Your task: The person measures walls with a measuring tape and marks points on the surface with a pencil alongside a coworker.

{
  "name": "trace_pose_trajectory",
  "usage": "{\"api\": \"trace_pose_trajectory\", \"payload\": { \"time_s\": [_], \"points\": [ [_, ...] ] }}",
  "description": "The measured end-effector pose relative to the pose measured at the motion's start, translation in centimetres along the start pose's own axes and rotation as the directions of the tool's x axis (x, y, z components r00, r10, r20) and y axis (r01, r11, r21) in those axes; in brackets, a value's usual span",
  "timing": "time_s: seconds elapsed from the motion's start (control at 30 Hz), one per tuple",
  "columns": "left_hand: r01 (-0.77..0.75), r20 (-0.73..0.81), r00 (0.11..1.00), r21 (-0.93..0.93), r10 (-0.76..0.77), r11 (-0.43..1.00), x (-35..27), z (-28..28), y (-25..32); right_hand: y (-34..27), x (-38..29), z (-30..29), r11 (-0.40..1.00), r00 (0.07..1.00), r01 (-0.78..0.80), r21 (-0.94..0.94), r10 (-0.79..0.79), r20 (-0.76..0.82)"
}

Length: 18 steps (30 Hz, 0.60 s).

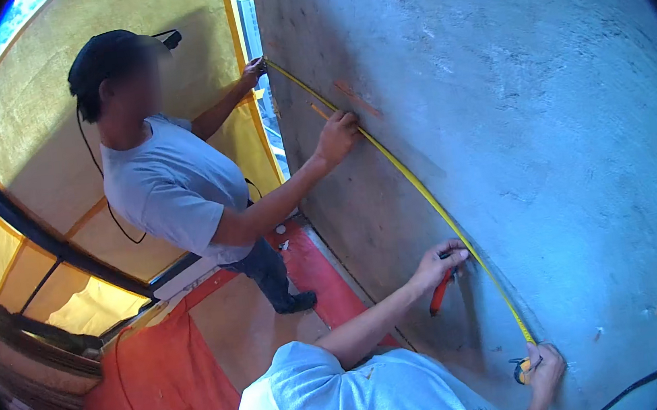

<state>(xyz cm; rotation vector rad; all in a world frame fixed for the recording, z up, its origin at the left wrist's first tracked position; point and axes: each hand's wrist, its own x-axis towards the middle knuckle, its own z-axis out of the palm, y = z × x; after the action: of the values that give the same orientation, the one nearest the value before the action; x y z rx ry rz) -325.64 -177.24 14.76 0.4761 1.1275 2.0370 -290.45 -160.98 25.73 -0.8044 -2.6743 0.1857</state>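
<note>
My right hand (546, 367) grips a yellow and black tape measure case (524, 371) against a grey cement-like wall (541, 150). From it the yellow tape blade (421, 188) runs up along the wall to a co-worker's far hand (254, 70) at the wall's edge. My left hand (445, 261) is at the blade's lower middle and holds a slim red tool (440, 293), pointing down; its exact kind is unclear. Further up, the co-worker's other hand (340, 134) is at the blade with a thin orange pencil-like stick (319, 110).
The co-worker (174, 180) stands on the left, in a cap and light T-shirt. Yellow sheeting (167, 71) on a dark frame closes that side. Red sheeting (166, 381) covers part of the floor. A black cable (640, 382) crosses the lower right.
</note>
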Motion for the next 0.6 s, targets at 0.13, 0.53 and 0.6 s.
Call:
{"api": "trace_pose_trajectory", "payload": {
  "time_s": [0.13,0.53,0.6],
  "points": [
    [-0.007,0.019,1.0,-0.04,0.008,0.999,1.1,-2.9,2.7,-0.4,-1.0,0.2,0.992,0.993,-0.098,-0.076,0.093,-0.069],
    [0.069,-0.044,0.996,-0.057,-0.072,0.996,1.8,-8.5,8.9,-0.5,-3.0,2.5,0.92,0.943,-0.326,-0.218,0.3,-0.143],
    [0.03,-0.038,0.999,-0.072,-0.033,0.997,1.9,-9.0,9.7,-1.1,-3.1,1.9,0.92,0.939,-0.328,-0.213,0.293,-0.182]
  ]
}}
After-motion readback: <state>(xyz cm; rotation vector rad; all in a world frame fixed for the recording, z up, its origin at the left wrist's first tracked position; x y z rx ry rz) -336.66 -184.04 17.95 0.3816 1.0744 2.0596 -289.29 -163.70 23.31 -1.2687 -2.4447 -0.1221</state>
